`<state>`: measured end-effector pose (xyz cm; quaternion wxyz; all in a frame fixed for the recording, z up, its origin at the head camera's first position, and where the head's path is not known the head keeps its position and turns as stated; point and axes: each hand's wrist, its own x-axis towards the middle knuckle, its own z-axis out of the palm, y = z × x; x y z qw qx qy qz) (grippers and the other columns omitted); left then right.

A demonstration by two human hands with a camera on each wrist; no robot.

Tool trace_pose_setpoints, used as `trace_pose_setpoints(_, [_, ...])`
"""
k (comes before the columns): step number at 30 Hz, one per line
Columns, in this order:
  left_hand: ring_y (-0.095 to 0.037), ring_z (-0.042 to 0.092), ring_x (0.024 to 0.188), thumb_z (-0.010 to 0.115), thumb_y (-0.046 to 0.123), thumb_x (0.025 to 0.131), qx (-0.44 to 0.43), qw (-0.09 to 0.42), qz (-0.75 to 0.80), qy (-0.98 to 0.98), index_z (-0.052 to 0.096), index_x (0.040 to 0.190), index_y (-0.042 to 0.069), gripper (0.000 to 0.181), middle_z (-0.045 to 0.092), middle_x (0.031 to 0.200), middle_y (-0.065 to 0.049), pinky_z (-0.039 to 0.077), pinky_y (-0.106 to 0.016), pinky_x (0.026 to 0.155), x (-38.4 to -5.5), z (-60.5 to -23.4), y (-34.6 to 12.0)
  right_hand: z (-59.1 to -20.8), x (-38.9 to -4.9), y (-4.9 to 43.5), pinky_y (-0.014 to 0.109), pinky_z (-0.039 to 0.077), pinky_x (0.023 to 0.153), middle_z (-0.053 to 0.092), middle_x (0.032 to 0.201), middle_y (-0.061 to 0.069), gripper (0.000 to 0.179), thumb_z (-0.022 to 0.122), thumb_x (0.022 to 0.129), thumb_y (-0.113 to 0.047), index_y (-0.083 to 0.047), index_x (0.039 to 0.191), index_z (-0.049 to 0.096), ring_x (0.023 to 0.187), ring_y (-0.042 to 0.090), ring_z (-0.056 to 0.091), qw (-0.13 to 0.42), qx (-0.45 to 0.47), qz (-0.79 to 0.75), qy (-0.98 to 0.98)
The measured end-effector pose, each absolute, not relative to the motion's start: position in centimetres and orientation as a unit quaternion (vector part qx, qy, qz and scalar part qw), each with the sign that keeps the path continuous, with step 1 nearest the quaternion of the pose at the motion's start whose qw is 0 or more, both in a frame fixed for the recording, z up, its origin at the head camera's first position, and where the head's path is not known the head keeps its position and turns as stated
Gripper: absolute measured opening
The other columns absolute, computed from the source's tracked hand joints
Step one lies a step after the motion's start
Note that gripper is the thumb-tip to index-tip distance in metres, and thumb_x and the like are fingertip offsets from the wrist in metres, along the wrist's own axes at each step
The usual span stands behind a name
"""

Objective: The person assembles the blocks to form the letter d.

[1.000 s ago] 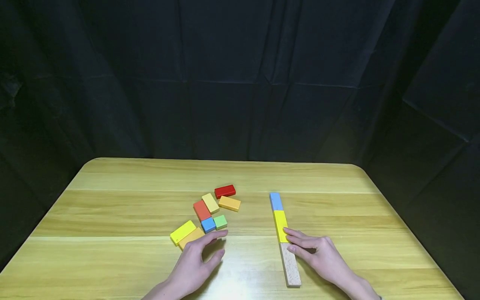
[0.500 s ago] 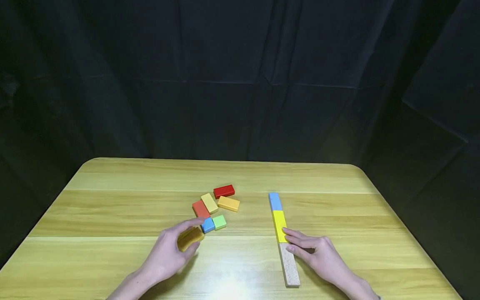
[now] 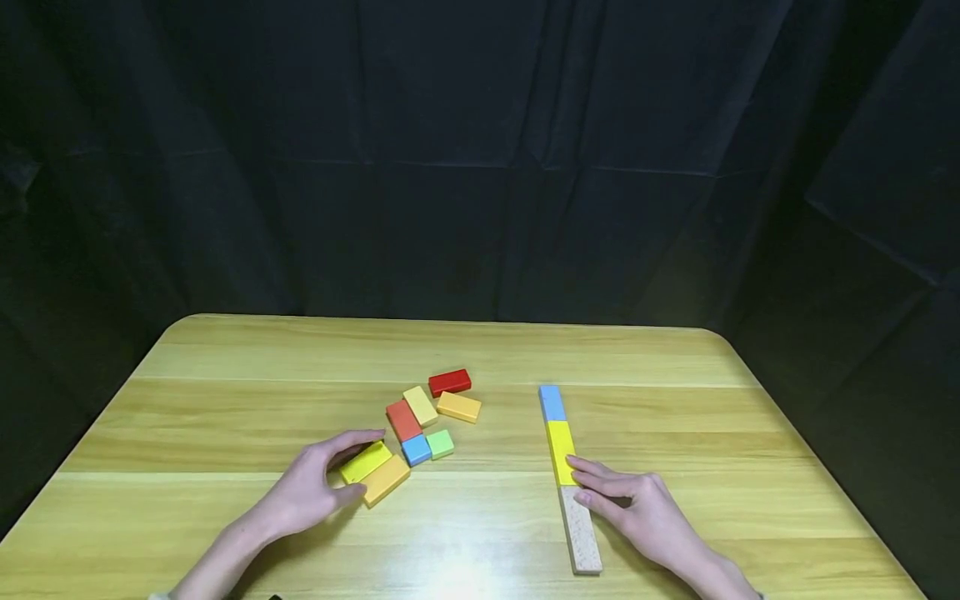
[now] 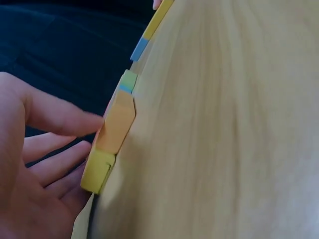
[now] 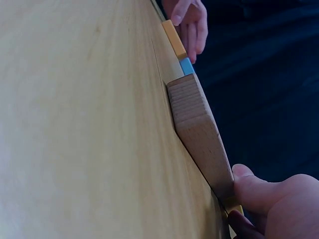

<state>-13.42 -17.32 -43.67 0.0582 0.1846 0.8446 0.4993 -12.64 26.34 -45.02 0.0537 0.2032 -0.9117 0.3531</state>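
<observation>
Head view, and three are in line: light-blue rectangular block (image 3: 552, 403), bright yellow rectangular block (image 3: 559, 446), speckled pale wooden block (image 3: 580, 533), end to end on the wooden worktop (image 3: 247, 400); eight loose painted blocks (image 3: 404, 422) lie outside. Left hand (image 3: 309, 487) spread around the flat yellow block (image 3: 366, 462), thumb by the flat orange block (image 3: 387, 480); right hand (image 3: 641, 510) relaxed, fingertips resting on the row. Only the right wrist shows the pale block's lined end.

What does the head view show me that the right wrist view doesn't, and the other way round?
Only head: the dark red block, the green block and the light-blue block on the right.
Only right wrist: the long side of the wooden block that faces the right grip, and ridges on its end.
Both: wooden block, right grip, left grip, orange block, darker blue block.
</observation>
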Motion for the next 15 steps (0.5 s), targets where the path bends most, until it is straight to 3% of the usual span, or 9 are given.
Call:
trace_pose_setpoints(5, [-0.031, 0.057, 0.121, 0.071, -0.003, 0.083, 0.204, 0.096, 0.532, 0.816, 0.051, 0.143, 0.006, 0.063, 0.056, 0.140, -0.014, 0.050, -0.022, 0.097, -13.7, -44.0, -18.2, -45.1, -12.7, 26.4, 0.011, 0.042, 0.097, 0.067, 0.128, -0.011, 0.034, 0.074, 0.089, -0.036, -0.018, 0.118, 0.075, 0.120, 0.018, 0.062, 0.054, 0.204, 0.353, -0.912])
trace_pose_setpoints(15, [-0.030, 0.057, 0.123, 0.071, -0.004, 0.081, 0.201, 0.111, 0.535, 0.813, 0.052, 0.143, 0.007, 0.065, 0.055, 0.141, -0.014, 0.050, -0.021, 0.096, -14.0, -44.1, -18.6, -44.9, -12.6, 26.3, 0.012, 0.043, 0.098, 0.067, 0.128, -0.011, 0.034, 0.074, 0.089, -0.036, -0.019, 0.118, 0.075, 0.120, 0.018, 0.062, 0.053, 0.199, 0.351, -0.913])
